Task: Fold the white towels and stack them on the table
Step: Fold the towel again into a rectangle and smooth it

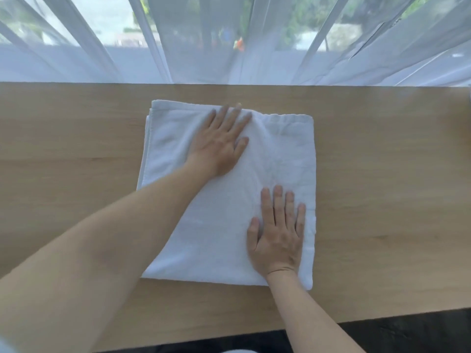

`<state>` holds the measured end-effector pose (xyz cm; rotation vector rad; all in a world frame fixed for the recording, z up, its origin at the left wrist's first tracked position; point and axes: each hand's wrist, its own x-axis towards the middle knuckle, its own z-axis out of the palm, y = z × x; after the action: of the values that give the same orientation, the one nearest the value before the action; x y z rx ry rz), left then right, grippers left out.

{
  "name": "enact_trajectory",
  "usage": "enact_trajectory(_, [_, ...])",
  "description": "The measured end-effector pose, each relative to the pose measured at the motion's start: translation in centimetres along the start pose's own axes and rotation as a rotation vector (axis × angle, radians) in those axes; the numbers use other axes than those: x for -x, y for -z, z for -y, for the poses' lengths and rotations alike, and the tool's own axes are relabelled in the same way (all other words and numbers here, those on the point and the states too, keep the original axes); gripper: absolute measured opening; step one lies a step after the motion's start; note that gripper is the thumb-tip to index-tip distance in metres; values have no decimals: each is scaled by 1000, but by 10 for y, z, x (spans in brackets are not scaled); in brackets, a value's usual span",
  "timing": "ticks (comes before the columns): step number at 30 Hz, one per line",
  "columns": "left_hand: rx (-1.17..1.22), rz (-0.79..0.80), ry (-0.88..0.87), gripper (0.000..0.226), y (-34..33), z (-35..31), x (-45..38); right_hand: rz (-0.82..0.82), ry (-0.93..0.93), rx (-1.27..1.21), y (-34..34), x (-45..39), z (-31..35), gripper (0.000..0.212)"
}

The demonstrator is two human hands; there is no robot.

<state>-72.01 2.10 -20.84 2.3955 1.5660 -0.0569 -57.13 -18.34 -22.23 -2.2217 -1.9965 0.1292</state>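
Flat hands [219, 143] [277, 238] on folded towel [216, 225] (white)

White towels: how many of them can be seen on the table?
1. The white towel lies folded on the middle of the table, with the left hand and right hand flat on it. Others may be out of view.

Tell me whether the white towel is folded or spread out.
Folded. The white towel shows layered edges along its left side, and both the left hand and right hand press flat on it.
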Motion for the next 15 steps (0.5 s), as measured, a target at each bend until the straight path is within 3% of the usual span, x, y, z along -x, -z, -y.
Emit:
enact_trajectory(4, [-47,-24,-16,62,14,11,-28,0,8,4,-2,-1,-2,64])
enact_trajectory(7, [-61,-127,-340,58,9,-22,-13,-13,5,-13,-2,-1,-3,64])
enact_trajectory(10, [-91,24,-659,55,-9,-52,2,-31,-4,-22,-2,-2,-1,64])
enact_trajectory(15, [-86,127,-473,55,0,-54,-51,-49,3,-9,-3,-2,-3,63])
